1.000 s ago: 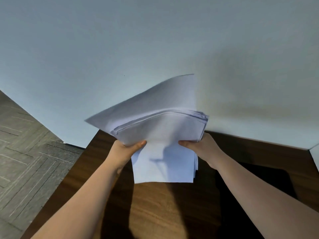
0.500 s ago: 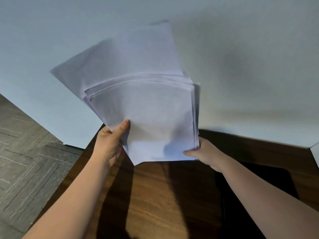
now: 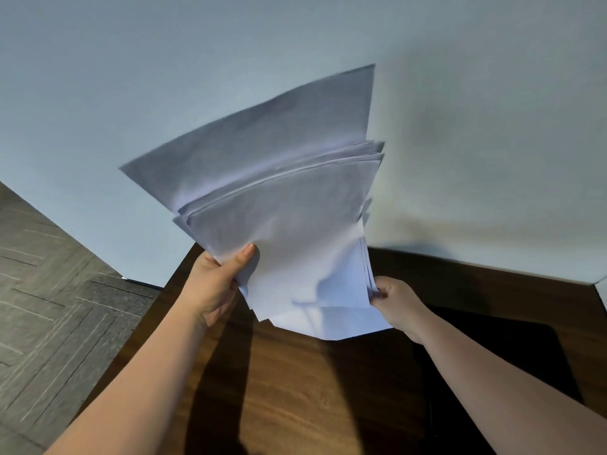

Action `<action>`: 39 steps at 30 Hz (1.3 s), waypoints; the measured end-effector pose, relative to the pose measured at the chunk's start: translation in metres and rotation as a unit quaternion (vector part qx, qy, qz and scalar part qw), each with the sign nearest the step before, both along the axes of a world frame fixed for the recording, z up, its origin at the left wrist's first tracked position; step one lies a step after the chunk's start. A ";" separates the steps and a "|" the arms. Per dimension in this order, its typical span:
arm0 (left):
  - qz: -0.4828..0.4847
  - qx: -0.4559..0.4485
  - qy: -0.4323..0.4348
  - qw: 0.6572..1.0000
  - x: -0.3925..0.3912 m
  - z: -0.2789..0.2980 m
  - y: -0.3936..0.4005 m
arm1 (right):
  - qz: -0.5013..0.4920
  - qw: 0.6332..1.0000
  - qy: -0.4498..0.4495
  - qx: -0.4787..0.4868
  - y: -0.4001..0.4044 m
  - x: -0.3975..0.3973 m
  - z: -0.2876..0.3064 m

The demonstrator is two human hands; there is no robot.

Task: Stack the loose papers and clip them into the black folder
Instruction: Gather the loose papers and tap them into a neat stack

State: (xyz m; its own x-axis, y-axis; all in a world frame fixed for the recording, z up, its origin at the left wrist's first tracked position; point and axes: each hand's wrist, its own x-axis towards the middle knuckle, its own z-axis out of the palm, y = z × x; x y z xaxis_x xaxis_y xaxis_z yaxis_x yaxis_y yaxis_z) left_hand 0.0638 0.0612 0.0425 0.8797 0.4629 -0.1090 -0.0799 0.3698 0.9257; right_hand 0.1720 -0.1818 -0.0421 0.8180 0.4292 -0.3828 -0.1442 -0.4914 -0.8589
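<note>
A bundle of white papers (image 3: 279, 218) is held upright above the wooden table (image 3: 312, 399), fanned out, with one sheet sticking up higher behind the rest. My left hand (image 3: 213, 287) grips the bundle's lower left edge, thumb on the front sheet. My right hand (image 3: 394, 298) pinches the lower right corner. The black folder (image 3: 512, 349) lies flat on the table to the right, partly hidden by my right forearm.
A pale wall (image 3: 131, 93) rises right behind the table. The table's left edge drops to a dark tiled floor (image 3: 56, 310). A white object's corner (image 3: 602, 287) shows at the far right edge.
The bundle first rose and tilted left, then came back down and right. My right hand slid to the lower right corner. My left thumb still presses the front sheet.
</note>
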 end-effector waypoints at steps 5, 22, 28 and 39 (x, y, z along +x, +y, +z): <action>-0.005 -0.012 0.001 1.000 -0.001 -0.002 0.005 | 0.040 0.997 0.048 0.040 0.002 0.000 0.011; 0.008 0.077 0.015 0.997 0.007 0.002 0.008 | -0.086 0.968 0.028 0.232 0.031 0.001 0.048; 0.001 0.123 0.038 0.992 0.007 -0.001 0.006 | -0.078 0.970 -0.019 0.228 0.021 0.011 0.055; -0.011 0.176 0.088 0.980 -0.001 -0.025 -0.010 | -0.058 0.978 -0.065 0.190 0.024 0.005 0.055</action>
State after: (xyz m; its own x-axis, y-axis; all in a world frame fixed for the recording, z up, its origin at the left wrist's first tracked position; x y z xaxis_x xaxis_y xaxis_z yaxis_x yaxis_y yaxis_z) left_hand 0.0625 0.0509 0.0178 0.8719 0.4800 -0.0965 0.0963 0.0251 0.9950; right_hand 0.1774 -0.1580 0.0125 0.9008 0.4219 -0.1030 -0.0573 -0.1196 -0.9912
